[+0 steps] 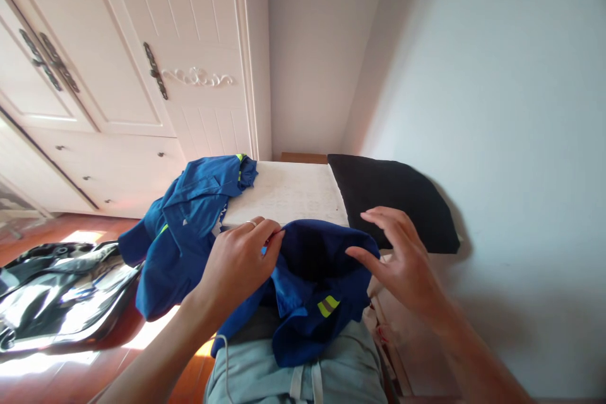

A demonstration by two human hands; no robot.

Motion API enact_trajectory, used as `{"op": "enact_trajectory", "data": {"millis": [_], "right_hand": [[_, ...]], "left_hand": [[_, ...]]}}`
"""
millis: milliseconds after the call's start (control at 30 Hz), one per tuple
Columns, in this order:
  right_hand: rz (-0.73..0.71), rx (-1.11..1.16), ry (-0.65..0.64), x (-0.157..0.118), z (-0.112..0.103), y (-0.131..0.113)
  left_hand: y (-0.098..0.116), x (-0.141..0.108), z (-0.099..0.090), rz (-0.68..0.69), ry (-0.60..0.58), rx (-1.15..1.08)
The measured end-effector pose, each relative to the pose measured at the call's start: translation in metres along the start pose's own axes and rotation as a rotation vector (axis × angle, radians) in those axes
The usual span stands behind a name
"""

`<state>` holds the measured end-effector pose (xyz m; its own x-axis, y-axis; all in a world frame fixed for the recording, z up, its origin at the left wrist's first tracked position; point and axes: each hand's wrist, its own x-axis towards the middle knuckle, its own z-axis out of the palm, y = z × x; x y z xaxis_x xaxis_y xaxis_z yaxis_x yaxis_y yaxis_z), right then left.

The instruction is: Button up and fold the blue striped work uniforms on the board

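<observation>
A dark blue jacket (296,293) with a yellow-green and grey reflective patch hangs in front of my body, its collar side up. My left hand (246,249), wearing a ring, pinches the jacket's upper edge at the left. Beside the right part of the collar, my right hand (398,259) is raised with thumb and fingers spread, holding nothing. A second blue garment (189,208) with yellow-green trim drapes over the left side of the white surface, close to my left hand. The lower part of the held jacket rests against my light grey-green clothing.
Black cloth (392,196) covers the right end of the white tabletop (288,192). At the left, an open suitcase (66,297) lies on the reddish wooden floor (156,379). A white wardrobe (203,25) stands behind, and a pale wall (511,139) bounds the right side.
</observation>
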<state>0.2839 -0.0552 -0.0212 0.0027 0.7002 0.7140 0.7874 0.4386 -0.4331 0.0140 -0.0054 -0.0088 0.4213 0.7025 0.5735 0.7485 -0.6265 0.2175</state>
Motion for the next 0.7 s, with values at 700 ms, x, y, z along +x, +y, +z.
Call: {"op": "enact_trajectory", "data": {"millis": [700], "right_hand": [[-0.113,-0.069,-0.190,0.047,0.022,-0.003]], "left_hand": [[0.008,0.006,0.005,-0.194,-0.255,0.107]]}}
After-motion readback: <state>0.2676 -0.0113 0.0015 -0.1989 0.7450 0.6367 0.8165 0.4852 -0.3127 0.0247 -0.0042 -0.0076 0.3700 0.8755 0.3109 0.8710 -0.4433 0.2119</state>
